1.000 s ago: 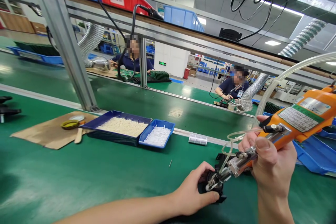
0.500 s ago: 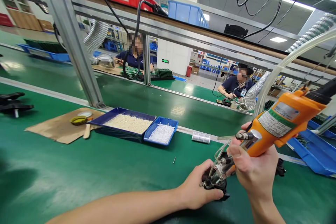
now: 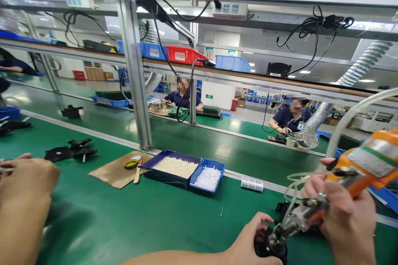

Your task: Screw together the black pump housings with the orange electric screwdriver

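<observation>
My right hand (image 3: pixel 350 211) is wrapped around an orange electric screwdriver (image 3: pixel 370 163), which has a clear hose and thin tubes running to its metal nose. The nose (image 3: pixel 280 232) points down to the left and meets a small black plastic part (image 3: pixel 281 252) low in the view. Around that part's left side my left hand (image 3: pixel 244 244) is closed, thumb in front and fingers behind. The screwdriver's tip and the part's inside are hidden. A loose screw (image 3: pixel 222 211) lies on the green mat beyond my left hand.
A co-worker's hand (image 3: pixel 26 182) is at the left edge. Black plastic parts (image 3: pixel 71 151) lie beyond it. Further along are cardboard (image 3: pixel 115 172), a dark blue tray (image 3: pixel 168 180) of cream pieces, a blue tray (image 3: pixel 200 185) of white pieces and a label roll (image 3: pixel 251 184). A metal post (image 3: pixel 137 91) stands behind.
My view has swung left and upward, so the bench items appear further right and lower. A co-worker's hand now shows at the left. Both my hands keep their hold.
</observation>
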`<state>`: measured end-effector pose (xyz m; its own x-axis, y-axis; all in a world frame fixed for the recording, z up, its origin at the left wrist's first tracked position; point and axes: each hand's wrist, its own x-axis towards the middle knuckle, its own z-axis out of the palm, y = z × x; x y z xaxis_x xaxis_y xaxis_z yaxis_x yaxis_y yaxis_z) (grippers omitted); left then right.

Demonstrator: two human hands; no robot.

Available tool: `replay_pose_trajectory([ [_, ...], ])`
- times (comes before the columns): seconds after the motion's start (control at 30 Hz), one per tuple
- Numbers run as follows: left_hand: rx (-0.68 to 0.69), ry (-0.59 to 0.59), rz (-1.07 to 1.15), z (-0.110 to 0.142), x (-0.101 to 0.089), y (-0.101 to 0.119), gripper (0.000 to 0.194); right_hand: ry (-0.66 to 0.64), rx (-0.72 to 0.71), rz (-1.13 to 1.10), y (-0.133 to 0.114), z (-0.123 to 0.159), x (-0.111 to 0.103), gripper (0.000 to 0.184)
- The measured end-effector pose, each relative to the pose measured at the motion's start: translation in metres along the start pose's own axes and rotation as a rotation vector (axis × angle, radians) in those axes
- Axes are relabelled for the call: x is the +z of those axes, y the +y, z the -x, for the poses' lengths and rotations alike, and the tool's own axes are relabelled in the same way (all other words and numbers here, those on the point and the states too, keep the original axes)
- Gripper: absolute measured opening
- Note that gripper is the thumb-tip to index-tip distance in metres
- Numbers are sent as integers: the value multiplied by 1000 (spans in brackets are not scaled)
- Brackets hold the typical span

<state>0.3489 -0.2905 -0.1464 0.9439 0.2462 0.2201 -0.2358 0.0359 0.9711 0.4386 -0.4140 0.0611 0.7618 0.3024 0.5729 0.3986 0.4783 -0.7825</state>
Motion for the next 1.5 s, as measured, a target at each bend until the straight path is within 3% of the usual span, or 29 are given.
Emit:
replay_pose_trajectory([
  [0.17,7,-45,-5,1,-4,-6,97,106,-41,-172,-13,-11,-16,35],
  [0.4,-48,-51,-102,13,-7,4,107,26,2,-245,-7,-20,-6,56],
  [0.57,-31,-65,-136,14,-3,21,80,16,-107,-93,6,-24,-5,59],
  [0.73,-33,-54,-83,14,1,21,80,16,-173,137,17,-25,-10,63],
  [1.17,15,-75,-68,11,3,25,68,-31,-159,148,30,-25,-6,57],
  [1.27,0,-61,-51,11,4,28,66,-57,-138,142,26,-21,1,52],
  [1.5,-63,-52,-96,12,6,37,48,-163,-123,221,17,-3,41,37],
])
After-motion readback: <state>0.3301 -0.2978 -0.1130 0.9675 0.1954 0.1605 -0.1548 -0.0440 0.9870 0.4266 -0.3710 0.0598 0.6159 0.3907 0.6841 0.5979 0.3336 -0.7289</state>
